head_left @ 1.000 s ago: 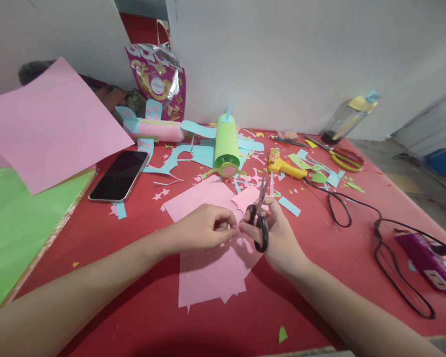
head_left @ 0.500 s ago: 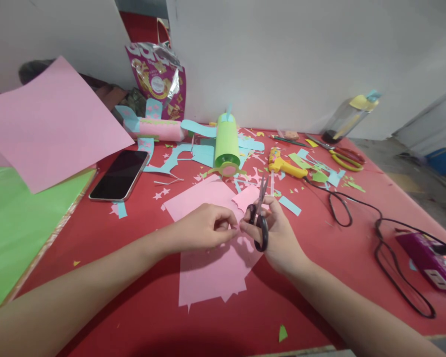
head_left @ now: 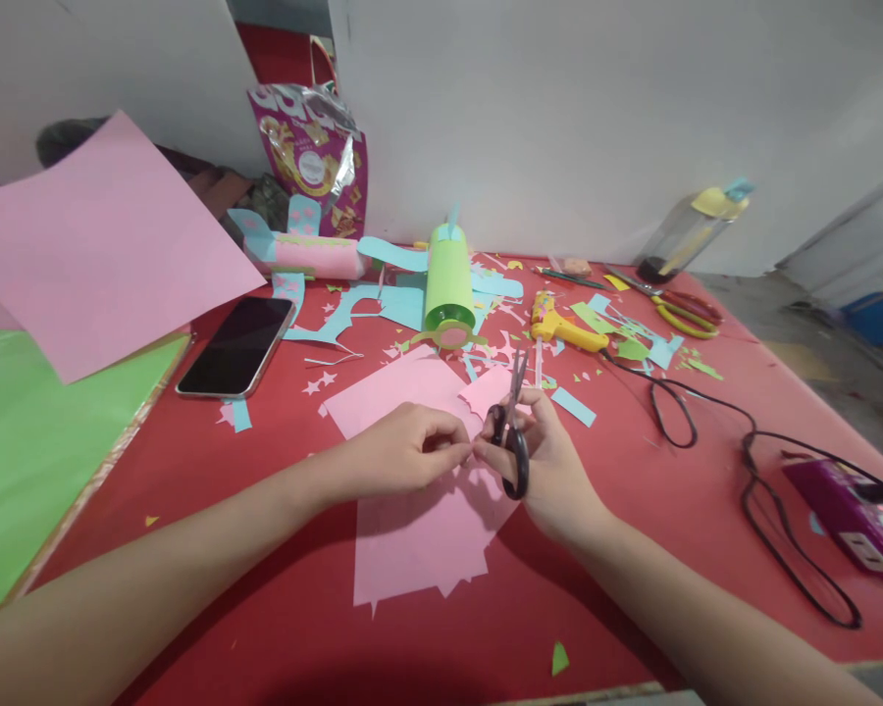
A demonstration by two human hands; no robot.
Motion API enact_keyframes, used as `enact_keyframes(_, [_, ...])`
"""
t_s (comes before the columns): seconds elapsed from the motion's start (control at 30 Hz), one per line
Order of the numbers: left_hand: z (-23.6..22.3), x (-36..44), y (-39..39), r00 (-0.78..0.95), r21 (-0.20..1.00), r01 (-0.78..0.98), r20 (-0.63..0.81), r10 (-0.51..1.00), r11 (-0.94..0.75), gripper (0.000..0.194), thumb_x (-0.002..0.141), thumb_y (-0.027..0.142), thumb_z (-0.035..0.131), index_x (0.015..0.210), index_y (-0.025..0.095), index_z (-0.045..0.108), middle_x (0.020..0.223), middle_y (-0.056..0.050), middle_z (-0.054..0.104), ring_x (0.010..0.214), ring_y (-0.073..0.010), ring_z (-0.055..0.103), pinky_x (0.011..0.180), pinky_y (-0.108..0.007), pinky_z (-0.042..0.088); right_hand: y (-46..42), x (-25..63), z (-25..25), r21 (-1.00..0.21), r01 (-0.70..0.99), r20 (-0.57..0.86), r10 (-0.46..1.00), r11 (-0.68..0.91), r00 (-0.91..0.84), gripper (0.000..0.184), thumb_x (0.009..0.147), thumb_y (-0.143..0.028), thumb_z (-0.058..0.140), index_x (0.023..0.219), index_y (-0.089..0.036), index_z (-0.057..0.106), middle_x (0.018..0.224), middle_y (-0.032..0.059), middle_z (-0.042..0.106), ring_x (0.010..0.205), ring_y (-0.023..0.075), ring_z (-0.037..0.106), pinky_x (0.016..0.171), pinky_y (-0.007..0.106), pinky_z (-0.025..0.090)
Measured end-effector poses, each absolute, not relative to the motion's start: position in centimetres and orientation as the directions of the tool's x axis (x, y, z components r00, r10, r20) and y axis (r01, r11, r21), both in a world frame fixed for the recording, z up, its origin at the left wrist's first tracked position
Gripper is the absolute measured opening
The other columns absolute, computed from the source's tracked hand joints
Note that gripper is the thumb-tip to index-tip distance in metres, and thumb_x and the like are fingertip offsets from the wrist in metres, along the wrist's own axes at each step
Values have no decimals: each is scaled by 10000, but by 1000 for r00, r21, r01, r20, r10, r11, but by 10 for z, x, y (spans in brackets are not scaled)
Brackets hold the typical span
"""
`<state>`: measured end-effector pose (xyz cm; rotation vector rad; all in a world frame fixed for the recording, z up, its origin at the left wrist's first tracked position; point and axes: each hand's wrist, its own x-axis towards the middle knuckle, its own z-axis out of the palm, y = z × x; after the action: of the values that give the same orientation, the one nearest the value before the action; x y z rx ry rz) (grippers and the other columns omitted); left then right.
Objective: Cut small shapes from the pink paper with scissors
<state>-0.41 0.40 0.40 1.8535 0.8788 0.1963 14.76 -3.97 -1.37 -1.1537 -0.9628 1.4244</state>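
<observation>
Black-handled scissors (head_left: 516,441) rest in my right hand (head_left: 559,471), their blades pointing up and away from me. The thumb and finger of that hand also pinch together, meeting the fingertips of my left hand (head_left: 419,446). My left hand is closed in a pinch; what lies between its fingertips is too small to make out. Beneath both hands spreads pink paper (head_left: 412,559) with a jagged cut edge, and a smaller pink paper piece (head_left: 488,390) lies just behind them. Further back stands a green paper tube (head_left: 448,279) with blue strips attached.
A phone (head_left: 236,348) lies at the left, near a pink sheet (head_left: 118,245) and a green sheet (head_left: 51,441). To the right are a yellow glue gun (head_left: 568,328) with a looping cord, more scissors (head_left: 688,314), a bottle (head_left: 696,235) and a purple power box (head_left: 850,515). Paper scraps surround the tube.
My hands stay at nearly the same spot, fingertips still together. The scissors in my right hand have tilted very slightly.
</observation>
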Motion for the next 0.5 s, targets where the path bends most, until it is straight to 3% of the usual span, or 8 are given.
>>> enact_keyframes(0.5, [1,-5,3,714,873,442,-202,671,-206,203,754,242,395,614,141,501,500,40,449,454,-64,414,439,-171,317,-40,147,-12,-957,-229,-174,984,-176,-29,395,561,-89,647,799,-238,368,627,-92,462,502,50,444,471,178,358])
